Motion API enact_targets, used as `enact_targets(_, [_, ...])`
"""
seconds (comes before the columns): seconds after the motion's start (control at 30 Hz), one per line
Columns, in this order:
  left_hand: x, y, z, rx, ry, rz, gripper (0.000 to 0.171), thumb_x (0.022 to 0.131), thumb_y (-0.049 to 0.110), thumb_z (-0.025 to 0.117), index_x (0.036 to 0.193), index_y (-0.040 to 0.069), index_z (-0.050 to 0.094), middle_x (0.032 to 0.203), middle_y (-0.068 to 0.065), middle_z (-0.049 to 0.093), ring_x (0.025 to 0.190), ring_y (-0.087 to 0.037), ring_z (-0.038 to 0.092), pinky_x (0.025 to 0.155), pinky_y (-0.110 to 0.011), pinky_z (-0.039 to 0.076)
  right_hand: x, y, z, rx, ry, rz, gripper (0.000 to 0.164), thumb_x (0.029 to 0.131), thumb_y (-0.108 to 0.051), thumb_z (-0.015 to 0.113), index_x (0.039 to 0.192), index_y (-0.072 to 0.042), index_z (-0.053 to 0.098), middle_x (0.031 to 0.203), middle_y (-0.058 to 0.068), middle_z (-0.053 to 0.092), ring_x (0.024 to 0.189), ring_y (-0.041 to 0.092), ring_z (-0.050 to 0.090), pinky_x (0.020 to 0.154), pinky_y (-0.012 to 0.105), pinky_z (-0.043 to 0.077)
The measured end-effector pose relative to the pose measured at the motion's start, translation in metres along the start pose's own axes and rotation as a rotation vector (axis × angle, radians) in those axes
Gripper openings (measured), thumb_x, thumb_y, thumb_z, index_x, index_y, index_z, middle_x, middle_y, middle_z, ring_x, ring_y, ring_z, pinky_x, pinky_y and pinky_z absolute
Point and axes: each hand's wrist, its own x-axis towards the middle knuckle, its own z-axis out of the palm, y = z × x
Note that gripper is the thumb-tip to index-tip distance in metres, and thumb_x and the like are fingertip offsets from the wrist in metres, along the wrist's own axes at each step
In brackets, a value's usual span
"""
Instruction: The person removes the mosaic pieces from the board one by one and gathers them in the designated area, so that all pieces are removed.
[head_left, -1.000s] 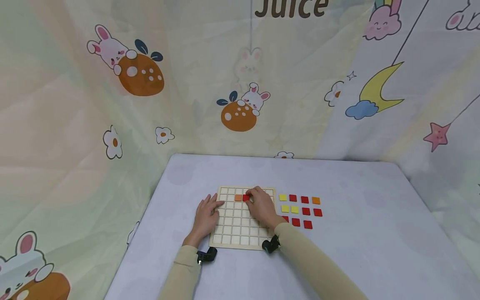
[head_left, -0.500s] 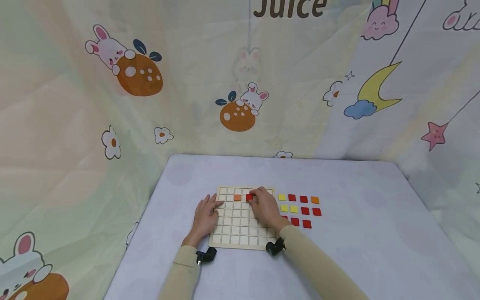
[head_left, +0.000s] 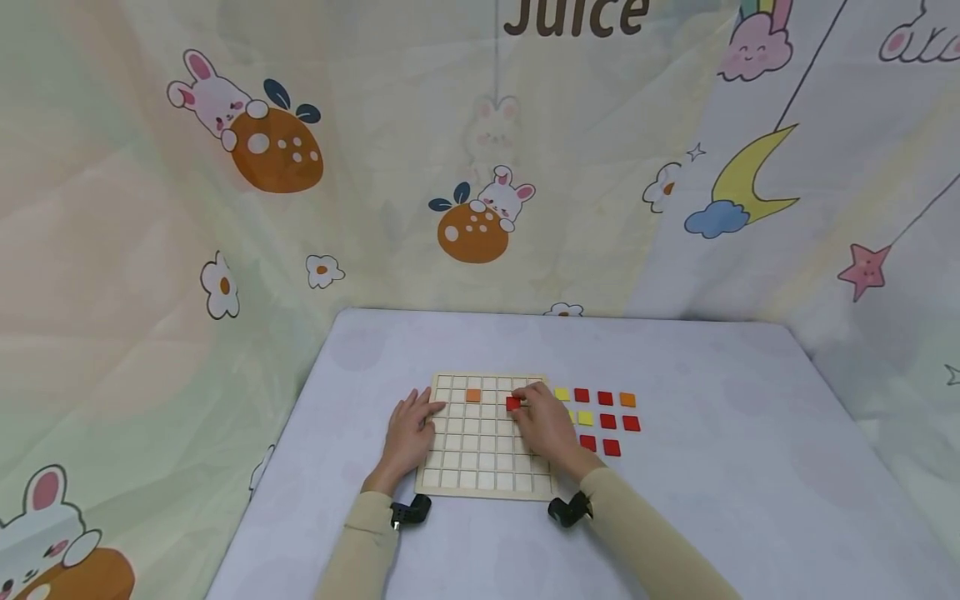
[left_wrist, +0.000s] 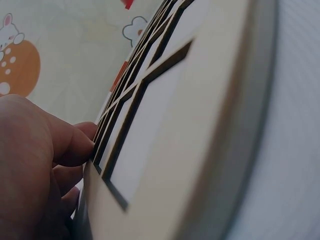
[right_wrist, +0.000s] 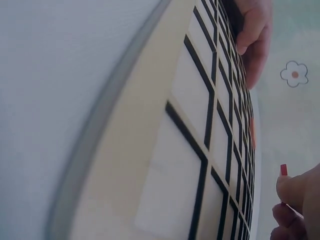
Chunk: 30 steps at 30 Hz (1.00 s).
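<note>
A wooden grid board point(head_left: 480, 495) lies on the table, with one orange square tile point(head_left: 473, 395) in a cell near its far side. My left hand point(head_left: 409, 433) rests at the board's left edge, its thumb reaching onto the frame; the left wrist view shows its fingers point(left_wrist: 70, 145) along that edge. Over the right part of the grid, my right hand point(head_left: 546, 423) pinches a red square tile point(head_left: 513, 404) between thumb and fingers. In the right wrist view this tile sticks up edge-on from the fingertips point(right_wrist: 287, 187), raised above the board.
Right of the board lie loose tiles in rough rows: red tiles point(head_left: 608, 422), yellow tiles point(head_left: 586, 418) and an orange tile point(head_left: 627, 400). My right hand and forearm cover part of them. A printed cloth point(head_left: 390, 167) hangs behind the table point(head_left: 712, 467).
My right hand has moved right and a little nearer with the red tile, away from the orange tile on the board. My left hand stays at the board's left edge.
</note>
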Motion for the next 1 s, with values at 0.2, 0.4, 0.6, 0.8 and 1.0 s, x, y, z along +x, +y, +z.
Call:
enact_targets(0.2, [0.000, -0.001, 0.000, 0.008, -0.002, -0.003, 0.038, 0.092, 0.002, 0.049, 0.126, 0.010, 0.066, 0.154, -0.010, 0.038, 0.148, -0.031, 0.019, 0.122, -0.047, 0.005, -0.011, 0.005, -0.005, 0.042, 0.035, -0.001, 0.033, 0.089, -0.021, 0.071, 0.120, -0.011, 0.067, 0.114, 0.001, 0.059, 0.101, 0.018, 0.059, 0.086, 0.035, 0.058])
enact_targets(0.4, [0.000, 0.000, -0.001, 0.014, 0.000, -0.013, 0.038, 0.092, 0.003, 0.050, 0.126, 0.010, 0.066, 0.154, -0.010, 0.038, 0.148, -0.031, 0.019, 0.122, -0.046, 0.005, -0.019, 0.009, -0.006, 0.046, 0.045, 0.013, 0.030, 0.087, -0.021, 0.074, 0.116, -0.013, 0.068, 0.109, -0.002, 0.058, 0.095, 0.015, 0.059, 0.082, 0.030, 0.058])
enact_targets(0.6, [0.000, 0.001, -0.001, 0.017, 0.001, -0.008, 0.038, 0.092, 0.004, 0.051, 0.126, 0.010, 0.066, 0.154, -0.011, 0.038, 0.148, -0.031, 0.019, 0.122, -0.047, 0.005, -0.028, 0.013, -0.013, 0.067, 0.055, 0.046, 0.031, 0.087, -0.018, 0.074, 0.117, -0.014, 0.068, 0.111, -0.003, 0.057, 0.093, 0.015, 0.056, 0.077, 0.029, 0.058])
enact_targets(0.8, [0.001, -0.001, 0.000, 0.017, 0.004, -0.002, 0.038, 0.092, 0.004, 0.051, 0.126, 0.011, 0.066, 0.154, -0.010, 0.038, 0.148, -0.031, 0.019, 0.122, -0.046, 0.006, -0.035, 0.024, -0.020, 0.081, 0.071, 0.045, 0.032, 0.088, -0.016, 0.073, 0.118, -0.013, 0.067, 0.114, -0.001, 0.058, 0.096, 0.017, 0.060, 0.080, 0.033, 0.060])
enact_targets(1.0, [0.001, -0.001, 0.001, 0.019, 0.001, -0.006, 0.038, 0.092, 0.004, 0.051, 0.126, 0.010, 0.066, 0.154, -0.010, 0.038, 0.148, -0.031, 0.019, 0.122, -0.046, 0.005, -0.042, 0.038, -0.027, 0.058, 0.079, 0.061, 0.033, 0.087, -0.020, 0.075, 0.119, -0.012, 0.067, 0.116, 0.000, 0.057, 0.094, 0.015, 0.062, 0.078, 0.030, 0.060])
